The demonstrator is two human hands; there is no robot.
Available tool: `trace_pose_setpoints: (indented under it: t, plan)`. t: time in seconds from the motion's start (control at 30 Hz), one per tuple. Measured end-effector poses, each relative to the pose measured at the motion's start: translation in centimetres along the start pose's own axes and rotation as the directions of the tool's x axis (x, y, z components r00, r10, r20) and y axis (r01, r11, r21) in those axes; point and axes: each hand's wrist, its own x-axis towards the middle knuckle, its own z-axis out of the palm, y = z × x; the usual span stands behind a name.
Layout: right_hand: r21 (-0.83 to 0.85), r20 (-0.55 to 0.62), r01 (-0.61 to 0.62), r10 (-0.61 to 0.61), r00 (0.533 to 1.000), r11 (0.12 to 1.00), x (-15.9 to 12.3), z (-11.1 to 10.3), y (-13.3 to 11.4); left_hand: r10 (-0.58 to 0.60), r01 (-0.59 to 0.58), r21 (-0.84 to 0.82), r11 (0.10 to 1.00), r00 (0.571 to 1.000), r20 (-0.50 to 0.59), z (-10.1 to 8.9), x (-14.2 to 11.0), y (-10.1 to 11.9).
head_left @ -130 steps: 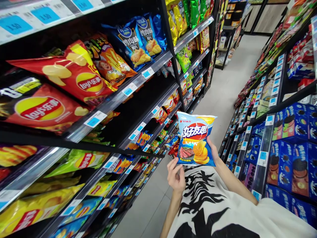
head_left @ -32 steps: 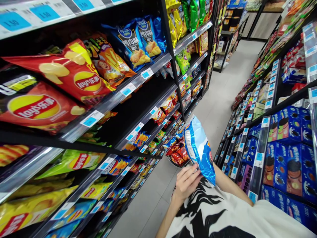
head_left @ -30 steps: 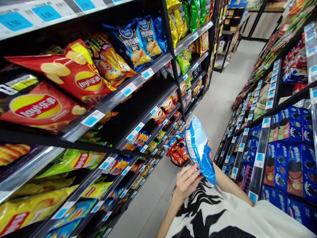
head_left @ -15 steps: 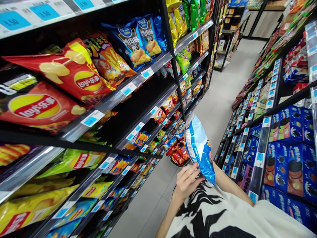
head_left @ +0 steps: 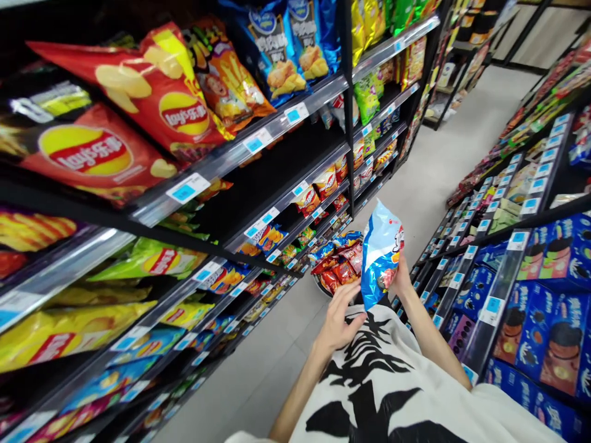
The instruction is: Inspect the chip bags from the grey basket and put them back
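Standing nearly upright just right of the frame's centre, the blue chip bag (head_left: 382,255) tips its top slightly rightward. I have the right hand (head_left: 401,277) gripping its right edge; the left hand (head_left: 340,317), lower left, spreads loose fingers beside it, contact unclear. Red packets (head_left: 339,272) lie left.

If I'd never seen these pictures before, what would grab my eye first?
Probably the shiny blue-and-white snack bag in mid-aisle, held at its side by the right hand, with the left hand close by its lower edge. Next come the big red Lay's bags on the shelf at upper left, then the red snack packs heaped just beyond the left hand.
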Motion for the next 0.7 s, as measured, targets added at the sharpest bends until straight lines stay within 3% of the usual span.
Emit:
trace_pose_setpoints:
  t: [0.13,0.33,0.5,0.63,0.7]
  plan:
    - [-0.092,-0.031,0.149,-0.153,0.988,0.985,1.7,-2.1,0.8,-0.103,0.103,0.039,0.994,0.995,0.007,-0.1,0.1,-1.0]
    - [-0.403,0.054,0.190,-0.184,0.981,0.895,2.8,-3.5,3.2,-0.288,0.286,0.073,0.955,0.958,0.014,-0.9,0.8,-2.9]
    - [-0.677,0.168,0.247,-0.181,0.969,0.693,2.9,-3.9,5.4,-0.546,0.547,-0.044,0.836,0.837,0.033,-0.1,0.7,-6.1]
    - [-0.814,0.246,0.276,-0.127,0.961,0.512,2.5,-3.7,6.9,-0.693,0.677,-0.267,0.685,0.719,0.046,0.7,-0.7,-9.0]
    - [-0.844,0.267,0.282,-0.100,0.959,0.457,2.3,-3.6,8.0,-0.758,0.723,-0.302,0.622,0.652,0.001,0.7,-1.6,-10.1]
